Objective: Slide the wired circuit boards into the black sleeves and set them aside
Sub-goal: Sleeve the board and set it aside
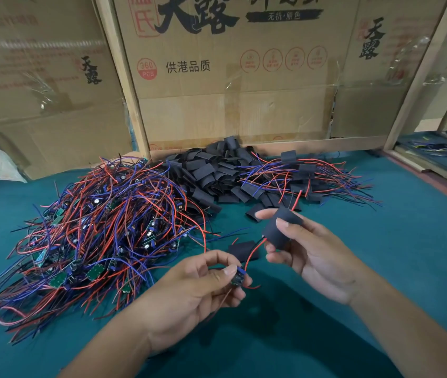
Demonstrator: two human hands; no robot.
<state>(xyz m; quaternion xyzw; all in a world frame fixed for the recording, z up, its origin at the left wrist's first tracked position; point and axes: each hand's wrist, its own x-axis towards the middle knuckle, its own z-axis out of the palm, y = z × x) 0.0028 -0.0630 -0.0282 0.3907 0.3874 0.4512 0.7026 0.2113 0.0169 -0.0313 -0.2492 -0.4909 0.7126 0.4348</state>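
Note:
My left hand (203,290) pinches a small circuit board (237,278) by its edge, above the green table. Its red wire (252,253) curves up into a black sleeve (281,227) that my right hand (315,255) grips between thumb and fingers, and a red wire end pokes out of the sleeve's top. The board sits outside the sleeve, a short way below and left of it. A second flat black sleeve (244,249) lies on the table between my hands.
A big tangle of wired boards (102,227) covers the left of the green table (394,241). Loose black sleeves (217,173) are heaped at the back centre, sleeved boards (307,175) to their right. Cardboard boxes (230,77) and wooden posts wall off the back.

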